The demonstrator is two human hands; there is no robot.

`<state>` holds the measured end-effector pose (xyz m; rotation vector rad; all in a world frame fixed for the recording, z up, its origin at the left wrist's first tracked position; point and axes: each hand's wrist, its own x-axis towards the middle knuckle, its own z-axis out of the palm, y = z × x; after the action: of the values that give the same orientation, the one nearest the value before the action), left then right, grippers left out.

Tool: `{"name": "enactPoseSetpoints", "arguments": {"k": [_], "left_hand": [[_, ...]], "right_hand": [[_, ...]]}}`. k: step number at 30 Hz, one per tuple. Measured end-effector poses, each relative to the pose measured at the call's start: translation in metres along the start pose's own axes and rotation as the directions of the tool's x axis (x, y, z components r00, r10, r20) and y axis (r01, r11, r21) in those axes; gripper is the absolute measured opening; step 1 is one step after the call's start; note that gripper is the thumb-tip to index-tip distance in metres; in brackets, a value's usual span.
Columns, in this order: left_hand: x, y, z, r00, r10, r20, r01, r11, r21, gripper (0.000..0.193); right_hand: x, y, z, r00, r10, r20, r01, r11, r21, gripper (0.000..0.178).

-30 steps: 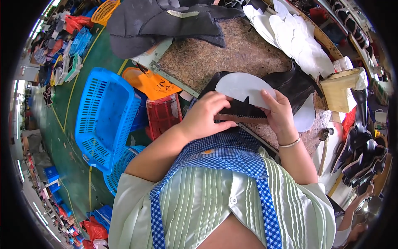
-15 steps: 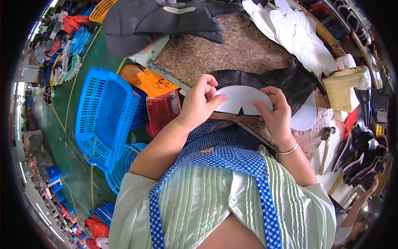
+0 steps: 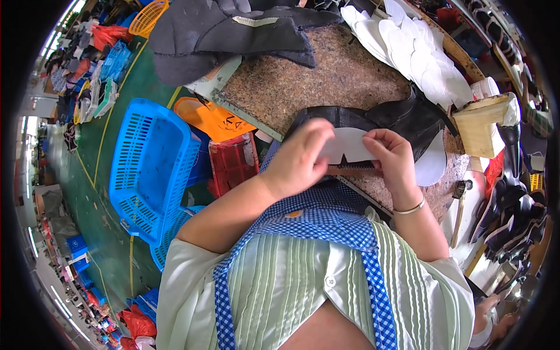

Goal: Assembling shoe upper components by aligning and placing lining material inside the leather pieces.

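Observation:
A white half-oval piece (image 3: 353, 143) with a dark V-shaped notch in its straight lower edge lies over a black leather shoe upper (image 3: 335, 114) at the near side of the worktable. My right hand (image 3: 396, 154) pinches its right end, thumb and fingertips closed on it. At the left end is my left hand (image 3: 300, 156), blurred by motion, thumb apart from the curled fingers and nothing visible between them. Below the piece runs a brownish jagged-edged strip (image 3: 353, 171). Another white rounded piece (image 3: 431, 160) sits at the right, partly under black leather.
A pile of white pieces (image 3: 417, 52) covers the table's far right. Black material (image 3: 233, 35) lies at the far left. Left of the table are a blue basket (image 3: 154, 166), an orange sheet (image 3: 213, 119) and a red crate (image 3: 233, 163). A hammer (image 3: 459, 213) rests at the right.
My left hand has come off the white piece's left end and turned, its fingers now moving above that end. My right hand has shifted slightly right, still gripping.

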<state>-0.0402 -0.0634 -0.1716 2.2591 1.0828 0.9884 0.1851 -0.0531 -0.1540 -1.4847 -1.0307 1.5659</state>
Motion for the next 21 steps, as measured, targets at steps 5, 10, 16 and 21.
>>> {"name": "enactPoseSetpoints", "arguments": {"k": [5,10,16,21], "left_hand": [[-0.002,0.016,0.015,0.999,-0.031,0.005,0.031,0.997,0.070,0.062],[0.007,0.006,0.030,0.984,0.117,-0.134,-0.057,0.921,0.386,0.035],[0.009,0.013,0.028,0.980,0.089,-0.179,-0.010,0.915,0.404,0.022],[0.012,0.020,0.024,0.945,-0.183,-0.271,0.222,0.967,0.123,0.024]], "right_hand": [[0.010,-0.012,-0.001,0.992,0.129,-0.008,-0.126,0.977,0.174,0.014],[0.014,-0.007,-0.006,0.998,0.050,0.033,-0.039,0.961,-0.273,0.018],[-0.008,-0.019,0.003,0.580,-0.764,0.283,0.620,0.189,-0.761,0.026],[-0.026,-0.011,0.026,0.606,-0.735,0.303,0.721,0.346,-0.601,0.037]]}}
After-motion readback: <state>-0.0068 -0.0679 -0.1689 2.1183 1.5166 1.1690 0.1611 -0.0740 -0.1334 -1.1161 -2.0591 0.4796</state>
